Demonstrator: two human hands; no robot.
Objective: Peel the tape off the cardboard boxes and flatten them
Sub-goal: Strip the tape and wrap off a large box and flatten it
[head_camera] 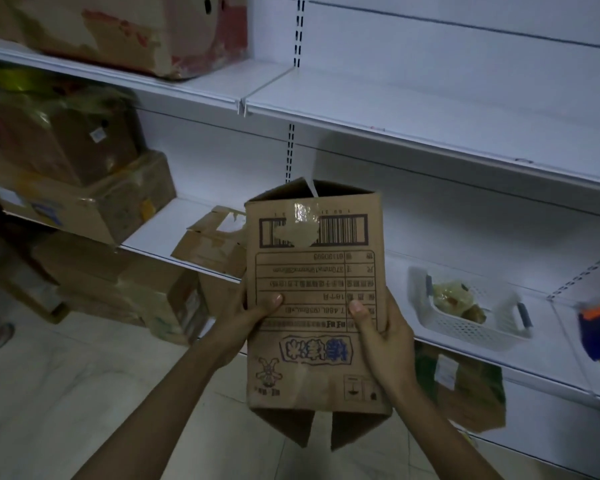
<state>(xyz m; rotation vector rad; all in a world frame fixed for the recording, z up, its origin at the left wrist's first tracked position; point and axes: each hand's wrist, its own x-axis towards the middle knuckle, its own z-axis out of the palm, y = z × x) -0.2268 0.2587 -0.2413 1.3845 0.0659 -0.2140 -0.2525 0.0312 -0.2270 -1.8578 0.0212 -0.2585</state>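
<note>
I hold a brown printed cardboard box (pixel 314 299) up in front of white shelves, its print upside down. My left hand (pixel 248 315) grips its left edge with the thumb on the front face. My right hand (pixel 383 336) grips the right edge, thumb pressed on the front. A strip of clear tape (pixel 300 221) sticks over the barcode near the top. The top end is open and the bottom flaps (pixel 329 429) hang loose and apart.
A torn flattened box (pixel 210 242) lies on the middle shelf to the left. Stacked taped boxes (pixel 84 199) fill the left shelves and floor. A white basket (pixel 471 308) with wrapped items sits on the shelf to the right. Another cardboard piece (pixel 465 386) leans below.
</note>
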